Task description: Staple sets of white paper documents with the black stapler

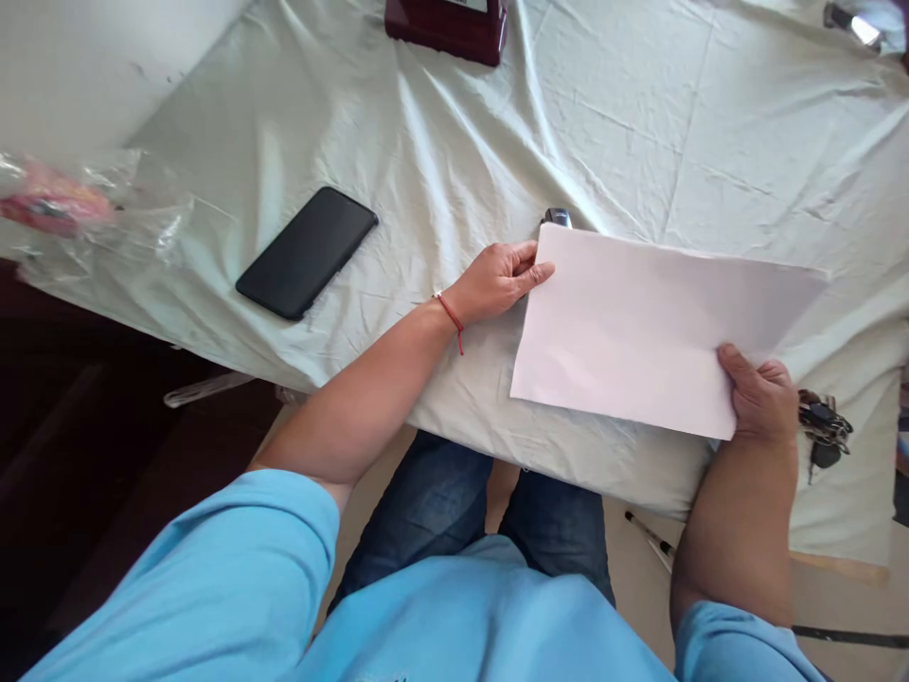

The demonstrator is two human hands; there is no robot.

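Near the front edge of the desk, white paper is pinched by left hand and right hand, best held lightly taut.

Home-like interior, suggested by a loose tablecloth, a phone at left and keys at right.
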